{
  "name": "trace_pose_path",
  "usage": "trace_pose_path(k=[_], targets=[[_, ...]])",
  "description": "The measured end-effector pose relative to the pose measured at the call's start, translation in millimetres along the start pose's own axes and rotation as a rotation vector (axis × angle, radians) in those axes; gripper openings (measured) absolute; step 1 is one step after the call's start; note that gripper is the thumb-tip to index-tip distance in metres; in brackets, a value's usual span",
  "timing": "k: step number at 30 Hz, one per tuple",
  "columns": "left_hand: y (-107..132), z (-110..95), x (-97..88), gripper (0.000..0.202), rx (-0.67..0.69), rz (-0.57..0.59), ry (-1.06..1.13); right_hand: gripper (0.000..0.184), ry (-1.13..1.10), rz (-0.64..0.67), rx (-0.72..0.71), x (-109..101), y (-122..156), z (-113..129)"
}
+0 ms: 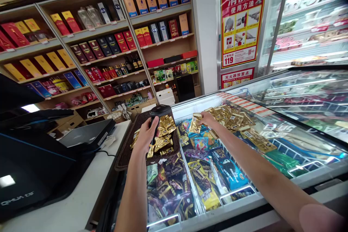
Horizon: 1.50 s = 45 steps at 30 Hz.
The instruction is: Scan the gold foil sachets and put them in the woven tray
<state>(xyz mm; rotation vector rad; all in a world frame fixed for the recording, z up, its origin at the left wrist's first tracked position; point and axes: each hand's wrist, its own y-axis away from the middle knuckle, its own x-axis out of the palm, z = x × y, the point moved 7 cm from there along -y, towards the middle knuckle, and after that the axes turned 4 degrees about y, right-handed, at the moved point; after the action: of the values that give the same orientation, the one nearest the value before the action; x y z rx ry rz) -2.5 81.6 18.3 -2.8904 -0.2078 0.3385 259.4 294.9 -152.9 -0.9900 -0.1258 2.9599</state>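
Note:
My left hand (148, 132) is closed round the handle of a black barcode scanner (161, 110), its head pointing away from me. Below the scanner is a brown woven basket (125, 152) with several gold packets (164, 139) inside. Between the fingers and thumb of my right hand (208, 119) is a single gold packet (195, 123), held over the freezer glass to the right of the basket. Beside that hand, a pile of similar gold packets (231, 117) lies on the glass.
A chest freezer (199, 206) with wrapped ice creams under its glass extends to the right. On the left, a white counter (89, 177) carries a dark checkout terminal (32, 166). Shelves of boxed bottles (111, 45) line the back wall, beside a red fire-hydrant poster (241, 25).

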Motion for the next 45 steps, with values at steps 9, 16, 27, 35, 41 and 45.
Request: trace_pose_path(k=[9, 16, 27, 35, 41, 45], targets=[[-2, 6, 3.6, 0.049, 0.004, 0.023, 0.004, 0.027, -0.659, 0.063, 0.144, -4, 20, 24], [-2, 7, 9.0, 0.05, -0.022, 0.015, -0.002, 0.013, -1.106, 0.259, 0.413, 2, 26, 36], [2, 0, -1.3, 0.05, -0.022, -0.002, -0.029, 0.038, -0.973, 0.244, 0.015, -23, 48, 92], [6, -7, -3.4, 0.046, 0.055, -0.02, -0.033, 0.022, -0.777, 0.178, -0.121, -26, 55, 105], [6, -7, 0.4, 0.046, 0.083, 0.002, -0.128, 0.02, -0.77, 0.145, -0.119, -26, 54, 105], [7, -8, 1.4, 0.045, 0.094, 0.005, -0.163, 0.021, -0.796, 0.128, -0.127, -29, 54, 105]])
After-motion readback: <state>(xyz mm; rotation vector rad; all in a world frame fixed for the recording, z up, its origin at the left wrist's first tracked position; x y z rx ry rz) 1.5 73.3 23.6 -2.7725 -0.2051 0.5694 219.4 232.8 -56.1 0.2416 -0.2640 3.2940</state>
